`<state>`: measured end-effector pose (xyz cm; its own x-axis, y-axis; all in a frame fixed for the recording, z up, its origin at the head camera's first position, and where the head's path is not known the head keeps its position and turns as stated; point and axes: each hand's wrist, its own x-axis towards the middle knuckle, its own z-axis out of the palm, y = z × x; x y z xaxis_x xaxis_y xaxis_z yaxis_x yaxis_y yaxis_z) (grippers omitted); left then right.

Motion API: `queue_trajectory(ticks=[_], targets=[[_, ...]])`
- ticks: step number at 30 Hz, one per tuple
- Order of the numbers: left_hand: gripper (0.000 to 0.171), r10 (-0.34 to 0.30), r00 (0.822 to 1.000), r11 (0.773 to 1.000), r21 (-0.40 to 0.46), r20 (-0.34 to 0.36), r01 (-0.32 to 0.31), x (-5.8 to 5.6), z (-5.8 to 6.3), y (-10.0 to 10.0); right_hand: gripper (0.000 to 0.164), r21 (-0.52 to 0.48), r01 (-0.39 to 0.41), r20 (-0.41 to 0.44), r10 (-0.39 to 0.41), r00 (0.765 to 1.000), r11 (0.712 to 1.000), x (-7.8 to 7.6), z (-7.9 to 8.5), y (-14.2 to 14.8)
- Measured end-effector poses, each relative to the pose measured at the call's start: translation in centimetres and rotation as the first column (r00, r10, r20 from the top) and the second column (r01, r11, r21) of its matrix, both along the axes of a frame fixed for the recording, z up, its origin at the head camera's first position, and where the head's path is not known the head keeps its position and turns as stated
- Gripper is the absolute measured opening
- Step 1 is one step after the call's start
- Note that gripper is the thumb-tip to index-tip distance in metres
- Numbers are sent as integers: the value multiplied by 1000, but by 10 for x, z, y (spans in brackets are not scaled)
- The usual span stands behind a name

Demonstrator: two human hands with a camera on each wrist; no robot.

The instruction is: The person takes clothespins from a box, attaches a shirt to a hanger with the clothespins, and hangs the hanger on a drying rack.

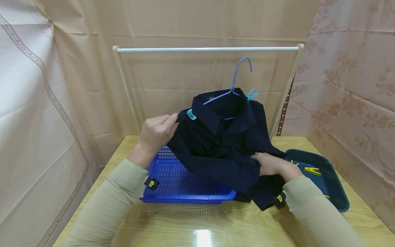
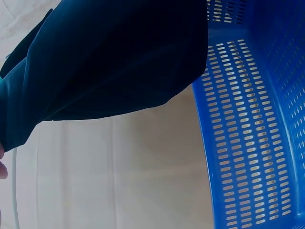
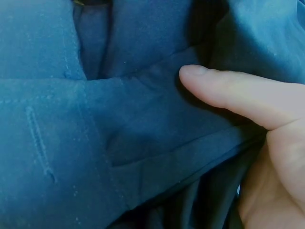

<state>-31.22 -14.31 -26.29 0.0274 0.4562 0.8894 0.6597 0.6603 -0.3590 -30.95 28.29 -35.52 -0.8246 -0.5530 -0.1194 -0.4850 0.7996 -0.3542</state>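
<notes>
A dark navy collared shirt [image 1: 210, 147] is on a blue wire hanger [image 1: 235, 77], whose hook stands free below the rack's rail. One light-blue clothespin [image 1: 191, 114] sits on the shirt beside the collar, and another clothespin [image 1: 252, 95] is on the opposite side. My left hand [image 1: 158, 130] pinches the shirt's shoulder at the left; only fingertips [image 2: 2, 164] show in the left wrist view. Lower down, my right hand [image 1: 271, 164] holds the shirt's front, its thumb [image 3: 224, 93] lying over the cloth near a buttonhole [image 3: 40, 145] and its other fingers hidden by fabric.
Below the shirt stands a blue perforated basket [image 1: 188, 198]. A dark green tray [image 1: 337, 185] with yellow clothespins [image 1: 312, 171] is at the right. The white rail [image 1: 206, 50] of a rack spans the back of the wooden table [image 1: 172, 226].
</notes>
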Motion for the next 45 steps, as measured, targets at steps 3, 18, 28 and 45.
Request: queue_trajectory(ticks=[3,18,28,45], targets=[[9,-1,1000,1000,5,1,1,0,0,0,59,6,5,0,-5,1000,1000,0,1,1],[9,6,1000,1000,10,3,-6,0,1,-2,72,-36,49,178,-42,983,998,15,51,12],[10,8,1000,1000,7,11,-8,0,1,-3,66,-67,-32,108,40,993,997,27,95,18],[9,6,1000,1000,8,7,-6,-1,-1,-3,65,-185,44,-70,-58,996,982,44,156,35]])
